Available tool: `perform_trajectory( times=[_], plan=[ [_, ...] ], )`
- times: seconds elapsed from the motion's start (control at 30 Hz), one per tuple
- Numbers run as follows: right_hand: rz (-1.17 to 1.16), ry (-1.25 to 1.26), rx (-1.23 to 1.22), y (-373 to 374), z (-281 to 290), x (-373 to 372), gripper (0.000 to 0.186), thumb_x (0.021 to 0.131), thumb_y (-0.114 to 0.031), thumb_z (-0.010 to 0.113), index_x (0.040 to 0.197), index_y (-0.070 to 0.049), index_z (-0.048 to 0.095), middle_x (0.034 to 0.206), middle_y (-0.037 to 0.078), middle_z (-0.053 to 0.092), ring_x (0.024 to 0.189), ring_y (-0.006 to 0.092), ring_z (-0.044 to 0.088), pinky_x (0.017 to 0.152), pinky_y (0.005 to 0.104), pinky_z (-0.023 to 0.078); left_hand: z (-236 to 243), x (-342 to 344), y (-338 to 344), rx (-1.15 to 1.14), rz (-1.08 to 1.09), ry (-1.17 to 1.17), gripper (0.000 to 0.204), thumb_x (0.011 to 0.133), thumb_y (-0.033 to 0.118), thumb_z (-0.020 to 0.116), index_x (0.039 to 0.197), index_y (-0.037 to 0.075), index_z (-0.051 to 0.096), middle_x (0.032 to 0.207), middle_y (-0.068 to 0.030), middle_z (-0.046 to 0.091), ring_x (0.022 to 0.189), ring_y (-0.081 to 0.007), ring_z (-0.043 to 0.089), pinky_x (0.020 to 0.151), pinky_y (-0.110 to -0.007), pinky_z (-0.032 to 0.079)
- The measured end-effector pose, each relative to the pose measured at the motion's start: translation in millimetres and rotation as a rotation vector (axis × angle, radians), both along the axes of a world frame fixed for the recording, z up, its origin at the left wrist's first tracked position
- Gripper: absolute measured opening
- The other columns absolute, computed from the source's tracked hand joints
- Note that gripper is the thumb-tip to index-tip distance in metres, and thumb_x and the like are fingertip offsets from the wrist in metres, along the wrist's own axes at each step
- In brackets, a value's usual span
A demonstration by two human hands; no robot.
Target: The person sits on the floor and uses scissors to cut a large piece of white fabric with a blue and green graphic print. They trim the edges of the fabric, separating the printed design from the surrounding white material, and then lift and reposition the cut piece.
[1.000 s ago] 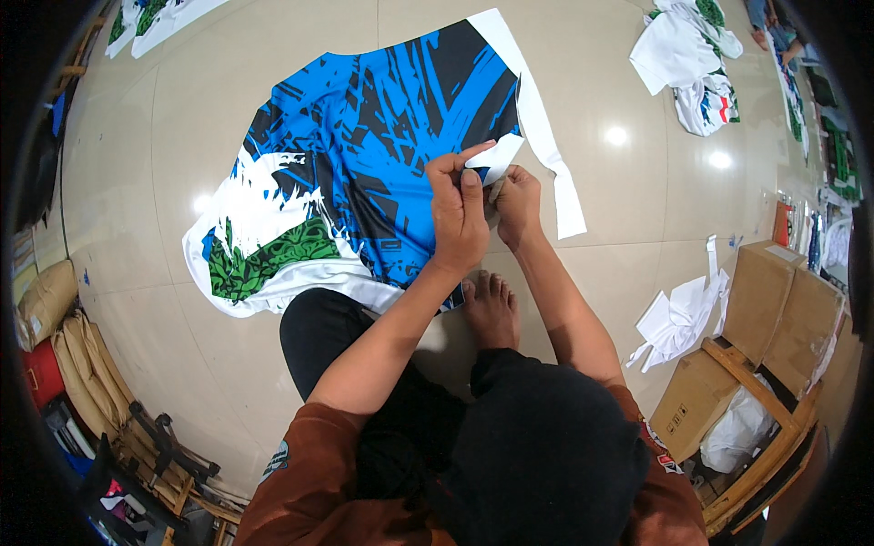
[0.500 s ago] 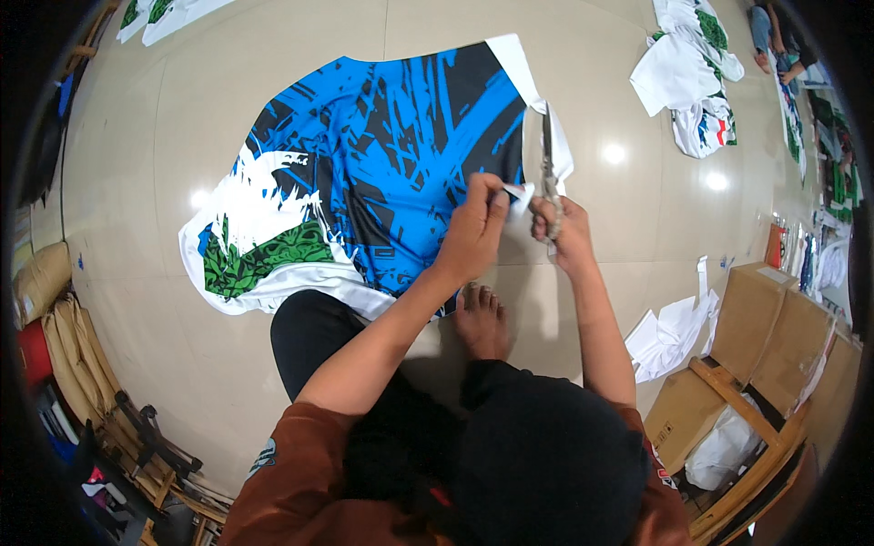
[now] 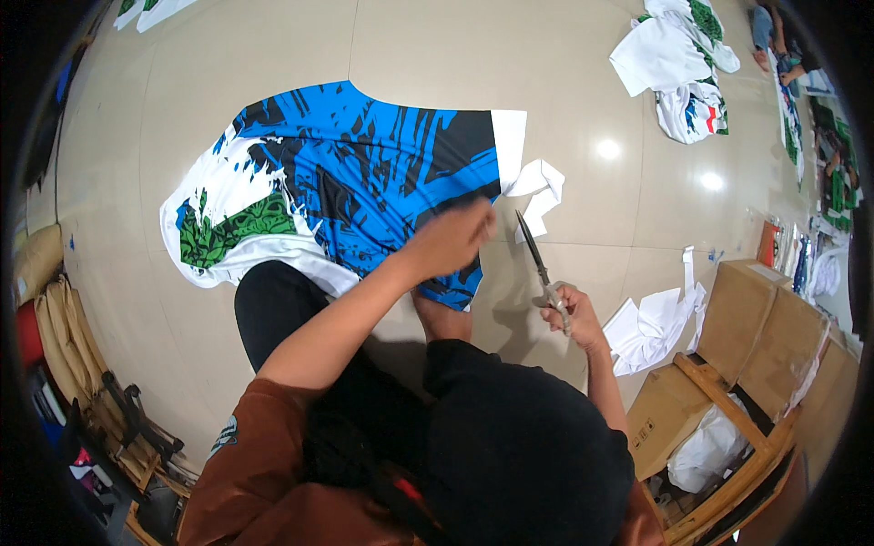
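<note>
A blue and black patterned fabric piece (image 3: 382, 164) with white and green parts lies spread over the floor in front of me. My left hand (image 3: 455, 238) is over its right part, fingers curled but smeared by motion, so whether anything is in them cannot be made out. My right hand (image 3: 578, 314) is closed round the handles of a pair of scissors (image 3: 534, 255). Their blades look closed and point up and away, apart from the fabric. A bent white fabric strip (image 3: 548, 187) lies beside the piece's white right edge; whether they are joined is unclear.
White fabric scraps (image 3: 655, 328) lie on the floor to the right, near cardboard boxes (image 3: 751, 314) and a wooden frame (image 3: 724, 396). White and green fabric pieces (image 3: 678, 64) lie far right. Brown wrapped bundles (image 3: 68, 337) stand left. Another person's limbs show at the far right.
My right hand has drawn the scissors back from the fabric's right edge, toward me. My left hand has moved slightly left and nearer me. The fabric has turned, and the white strip now lies lower.
</note>
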State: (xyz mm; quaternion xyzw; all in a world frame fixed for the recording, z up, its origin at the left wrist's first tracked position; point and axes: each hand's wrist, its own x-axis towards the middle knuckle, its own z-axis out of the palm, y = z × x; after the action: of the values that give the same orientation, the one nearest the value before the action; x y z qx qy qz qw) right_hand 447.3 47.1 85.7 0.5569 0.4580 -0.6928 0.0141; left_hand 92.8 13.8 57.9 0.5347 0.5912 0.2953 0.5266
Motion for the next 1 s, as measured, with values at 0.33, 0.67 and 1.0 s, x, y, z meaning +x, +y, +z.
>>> perform_trajectory(
  times=[0.33, 0.67, 1.0],
  plan=[
    [-0.092, 0.019, 0.09, -15.3, -22.9, -68.4, 0.025, 0.093, -0.016, 0.084, 0.097, -0.003, 0.063, 0.08, 0.003, 0.064, 0.065, 0.0109, 0.061, 0.055, 0.028, 0.049, -30.4, -11.7, 6.9, 0.275, 0.287, 0.719, 0.075, 0.096, 0.049, 0.075, 0.161, 0.022, 0.049, 0.173, -0.0273, 0.025, 0.16, -0.056, 0.015, 0.126, -0.075, 0.013],
    [-0.226, 0.098, 0.034, -29.6, -39.0, -92.5, 0.025, 0.093, -0.017, 0.084, 0.097, -0.005, 0.063, 0.077, 0.0, 0.062, 0.058, 0.0104, 0.058, 0.056, 0.0273, 0.047, -38.2, -6.2, 7.1, 0.277, 0.296, 0.816, 0.072, 0.099, 0.053, 0.067, 0.165, 0.031, 0.047, 0.175, -0.0254, 0.023, 0.161, -0.0552, 0.015, 0.126, -0.073, 0.012],
    [-0.202, 0.089, 0.056, -30.6, -38.1, -92.2, 0.028, 0.094, -0.019, 0.085, 0.1, -0.001, 0.065, 0.077, 0.003, 0.066, 0.059, 0.0115, 0.06, 0.054, 0.0281, 0.046, -36.9, -5.0, 7.1, 0.273, 0.297, 0.833, 0.073, 0.099, 0.052, 0.069, 0.165, 0.032, 0.045, 0.175, -0.0238, 0.023, 0.16, -0.0545, 0.016, 0.126, -0.073, 0.013]
  ],
)
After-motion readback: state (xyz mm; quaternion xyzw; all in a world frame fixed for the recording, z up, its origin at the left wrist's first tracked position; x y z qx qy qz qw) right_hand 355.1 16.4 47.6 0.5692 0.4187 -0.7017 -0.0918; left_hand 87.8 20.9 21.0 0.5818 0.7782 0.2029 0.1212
